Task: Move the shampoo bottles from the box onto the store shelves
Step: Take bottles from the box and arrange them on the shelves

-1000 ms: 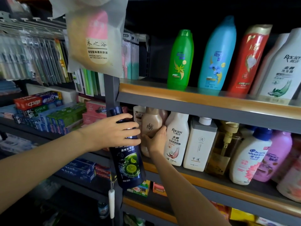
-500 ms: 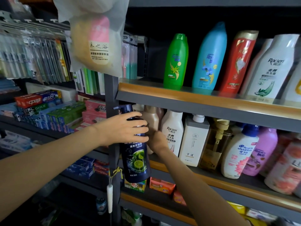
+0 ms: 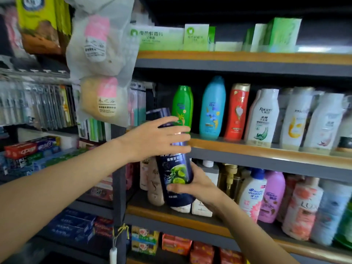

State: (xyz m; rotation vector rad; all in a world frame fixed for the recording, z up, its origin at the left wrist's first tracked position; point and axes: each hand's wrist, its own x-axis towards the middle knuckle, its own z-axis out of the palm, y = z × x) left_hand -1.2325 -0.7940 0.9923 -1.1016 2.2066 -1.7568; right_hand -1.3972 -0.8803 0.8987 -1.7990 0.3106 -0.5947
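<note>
The left hand [image 3: 154, 138] wraps around the upper part of a dark blue shampoo bottle [image 3: 176, 174], fingers curled across its front just below the cap. The right hand [image 3: 198, 184] grips the same bottle low down, thumb lying across the front near the lime picture and the fingers behind it. Between the 2 hands the bottle stands roughly upright in the air, in front of the left end of the shelving, its cap level with the middle shelf [image 3: 266, 149] and its base hanging before the lower shelf [image 3: 171, 216].

Just behind the bottle's top stands a green bottle [image 3: 182, 107] on the middle shelf, with a light blue bottle [image 3: 212, 109], a red bottle [image 3: 237, 111] and a white bottle [image 3: 263, 117] in a row to its right. On the lower shelf, behind and beside the held bottle, are beige bottles [image 3: 154, 183], a white pump bottle [image 3: 251, 193] and a pink bottle [image 3: 272, 195]. Green and white boxes [image 3: 196, 37] sit on the top shelf. To the left hang bagged sponges [image 3: 101, 100], and toothpaste boxes [image 3: 30, 147] fill the neighbouring shelves.
</note>
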